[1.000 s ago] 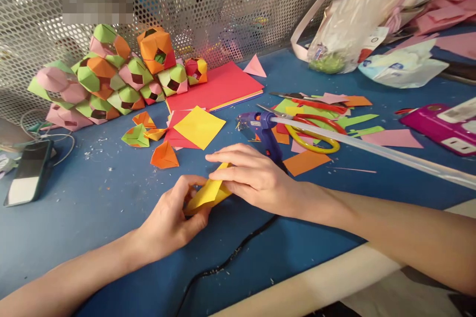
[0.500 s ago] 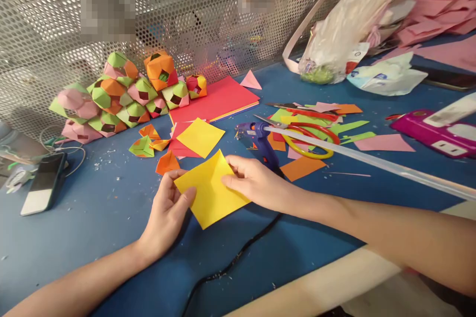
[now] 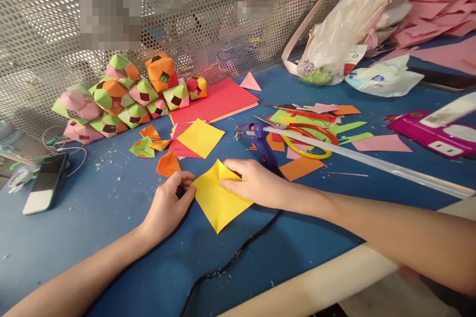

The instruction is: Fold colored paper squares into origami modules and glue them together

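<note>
Between my hands is a square of yellow paper (image 3: 216, 208), turned corner-up, with a crease down its middle. My left hand (image 3: 169, 203) pinches its left corner between thumb and fingers. Along the upper right edge, my right hand (image 3: 251, 181) grips the sheet, thumb on top and fingers behind. Just beyond lies another yellow square (image 3: 201, 137) on some red paper (image 3: 180, 146). A folded orange piece (image 3: 168, 163) rests beside my left fingertips. The blue glue gun (image 3: 260, 141), with a long clear glue stick (image 3: 353, 158) in it, lies behind my right hand.
Folded paper balls (image 3: 111, 95) are stacked against the perforated metal screen (image 3: 208, 20). Scissors (image 3: 305, 146) lie among coloured scraps at right, near a magenta power strip (image 3: 433, 133). A phone (image 3: 46, 185) is at left. A black cord (image 3: 230, 262) crosses the blue table.
The yellow paper has turned so its corners point up and down, and its middle crease now shows. My left hand has shifted slightly right, to the sheet's left corner.
</note>
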The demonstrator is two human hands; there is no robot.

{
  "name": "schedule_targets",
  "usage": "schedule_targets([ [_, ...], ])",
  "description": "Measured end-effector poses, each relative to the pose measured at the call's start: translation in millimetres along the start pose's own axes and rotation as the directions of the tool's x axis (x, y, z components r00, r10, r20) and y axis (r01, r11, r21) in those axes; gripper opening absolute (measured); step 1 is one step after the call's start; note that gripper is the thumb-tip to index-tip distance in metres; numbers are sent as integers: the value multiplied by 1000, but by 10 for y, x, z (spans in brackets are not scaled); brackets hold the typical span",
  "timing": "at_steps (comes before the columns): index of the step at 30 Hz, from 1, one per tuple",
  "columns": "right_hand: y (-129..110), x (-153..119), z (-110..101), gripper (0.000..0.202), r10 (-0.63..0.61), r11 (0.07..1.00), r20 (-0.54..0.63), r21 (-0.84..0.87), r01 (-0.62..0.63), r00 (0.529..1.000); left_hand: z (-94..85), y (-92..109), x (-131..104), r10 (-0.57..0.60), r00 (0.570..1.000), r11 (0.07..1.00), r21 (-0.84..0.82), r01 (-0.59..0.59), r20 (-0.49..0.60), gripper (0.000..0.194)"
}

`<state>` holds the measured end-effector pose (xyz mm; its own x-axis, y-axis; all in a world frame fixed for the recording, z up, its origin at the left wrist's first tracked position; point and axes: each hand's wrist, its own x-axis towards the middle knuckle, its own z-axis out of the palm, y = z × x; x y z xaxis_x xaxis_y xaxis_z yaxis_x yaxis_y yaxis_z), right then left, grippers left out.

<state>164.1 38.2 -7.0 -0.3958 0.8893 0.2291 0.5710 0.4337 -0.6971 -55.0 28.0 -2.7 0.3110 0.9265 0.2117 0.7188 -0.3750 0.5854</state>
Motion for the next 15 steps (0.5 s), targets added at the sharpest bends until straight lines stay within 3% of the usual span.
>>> schedule_targets([
  [4,60,-13,50,9,-163,984,-85,58,168,983,-3,-46,22,33,998,998,47,-36,59,22],
  [6,93,-28,70,13,-301,951,-88,44,305,950,-11,-61,28,34,997,998,57,-38,72,24],
  [10,136,-76,95,21,-539,840,-32,-96,534,842,-23,-71,33,38,994,998,45,-43,105,23],
  [15,125,-146,110,27,-602,762,106,-219,609,791,-42,-79,50,42,990,999,22,-46,137,22],
])
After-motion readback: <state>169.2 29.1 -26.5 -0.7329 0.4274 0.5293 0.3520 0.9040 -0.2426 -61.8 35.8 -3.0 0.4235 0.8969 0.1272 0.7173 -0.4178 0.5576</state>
